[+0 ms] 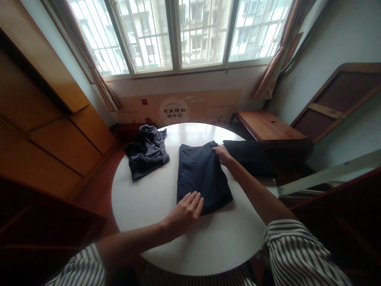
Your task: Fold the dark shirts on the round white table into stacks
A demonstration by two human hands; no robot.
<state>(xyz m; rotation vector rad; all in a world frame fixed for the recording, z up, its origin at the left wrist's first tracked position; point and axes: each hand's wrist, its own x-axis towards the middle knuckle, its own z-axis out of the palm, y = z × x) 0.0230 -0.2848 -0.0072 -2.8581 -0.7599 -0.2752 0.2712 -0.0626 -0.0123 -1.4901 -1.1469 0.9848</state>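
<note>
A dark navy garment (199,174), which looks like a pair of shorts, lies folded on the white round table (143,206). My left hand (187,210) rests on its near left corner, fingers stretched out over the cloth. At the far right corner, the fingers and thumb of my right hand (222,154) pinch the fabric, which is slightly raised there. A crumpled dark grey garment (150,153) sits at the table's left edge. To the right of my right hand lies a black folded garment (247,157), partly hidden by my forearm.
Beyond the table's right side stands a wooden stool or small table (268,123). A framed wooden panel (336,103) leans against the right wall. Wooden cabinets (65,139) line the left, and a printed banner (205,107) hangs under the window.
</note>
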